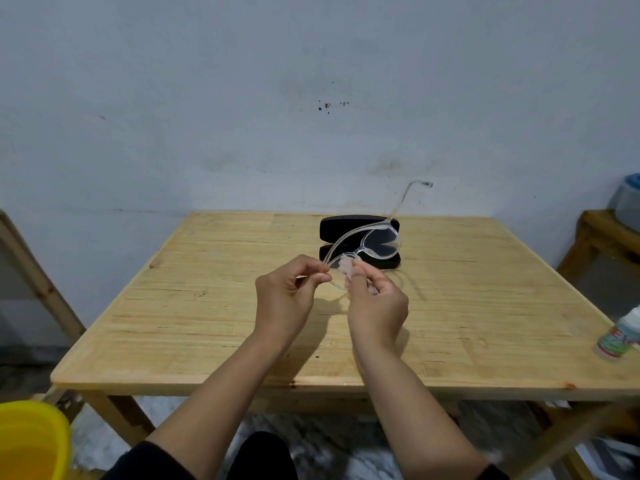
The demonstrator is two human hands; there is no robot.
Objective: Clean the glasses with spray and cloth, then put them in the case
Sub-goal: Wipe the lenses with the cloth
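The left hand [287,292] pinches the outer rim of the near lens between thumb and forefinger, while the right hand [375,299] presses a small pale pink cloth [347,265] against that same lens, its fingers closed on the fabric. To wipe well here, I would judge it best to keep the left grip on the frame edge alone, off the lens face, and to work the cloth in light circles with a finger behind it, so the clear plastic neither flexes nor picks up fresh prints. The clear-framed glasses [375,241] are held above the wooden table [207,323], near lens between the two hands, far lens reaching away and to the right, one temple arm sticking up toward the wall. Behind and beneath them the black case [332,226] lies open on the table. The spray bottle [621,336] stands well apart at the right edge, untouched by either hand.
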